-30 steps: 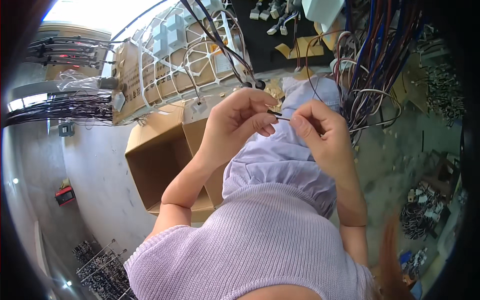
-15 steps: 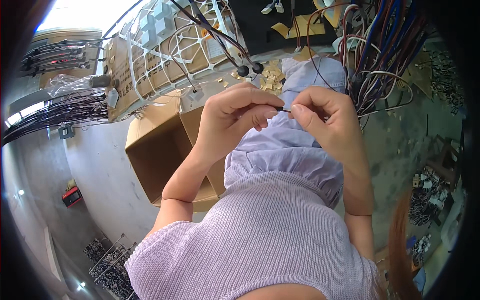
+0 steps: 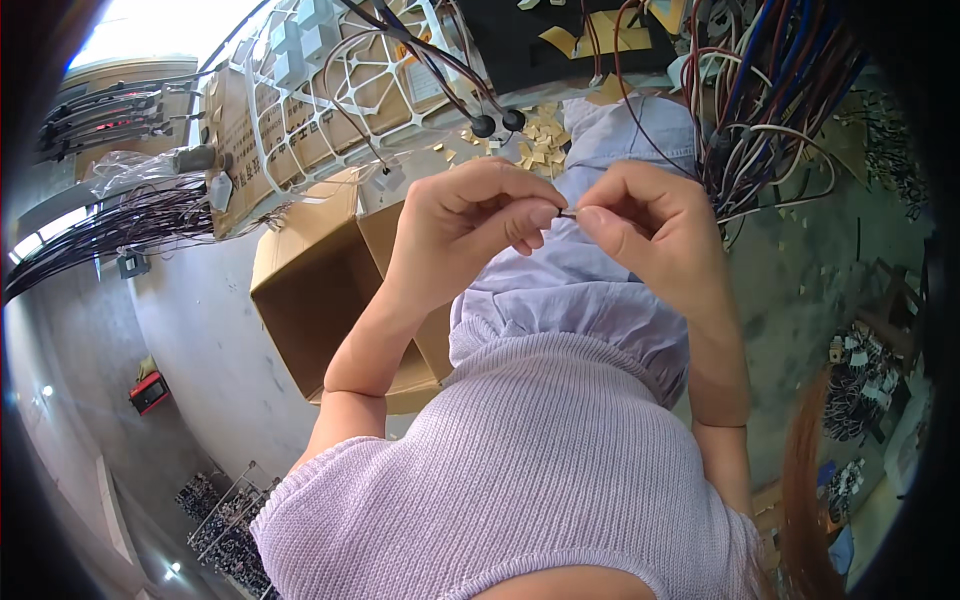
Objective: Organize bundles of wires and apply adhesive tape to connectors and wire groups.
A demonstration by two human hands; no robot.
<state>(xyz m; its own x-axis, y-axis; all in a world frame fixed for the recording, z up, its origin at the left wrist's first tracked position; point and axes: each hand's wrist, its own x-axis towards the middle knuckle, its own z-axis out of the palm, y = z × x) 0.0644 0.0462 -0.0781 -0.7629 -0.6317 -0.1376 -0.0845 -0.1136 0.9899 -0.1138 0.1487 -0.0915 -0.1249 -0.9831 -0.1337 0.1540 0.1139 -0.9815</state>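
Observation:
Over my lap, my left hand (image 3: 465, 220) and my right hand (image 3: 655, 225) face each other, fingertips almost meeting. Between them sits a small, thin dark piece (image 3: 567, 212) with a paler bit towards the right; its exact kind is too small to make out. My left thumb and forefinger pinch its left end. At its right end, the thumb and forefinger of my right hand are pressed together, covering the rest. Just beyond the hands, cables with round black ends (image 3: 483, 126) hang from the bench edge.
An open cardboard box (image 3: 320, 310) stands below the bench at left. A white lattice rack (image 3: 350, 90) lies along the bench edge. Bundled wires hang at far right (image 3: 760, 120) and far left (image 3: 130, 225). Small yellowish scraps (image 3: 540, 140) lie beyond my hands.
Both hands have shifted slightly, and the small dark piece between the fingertips now shows a paler bit. Both pinches stay closed. The whole view has moved a little.

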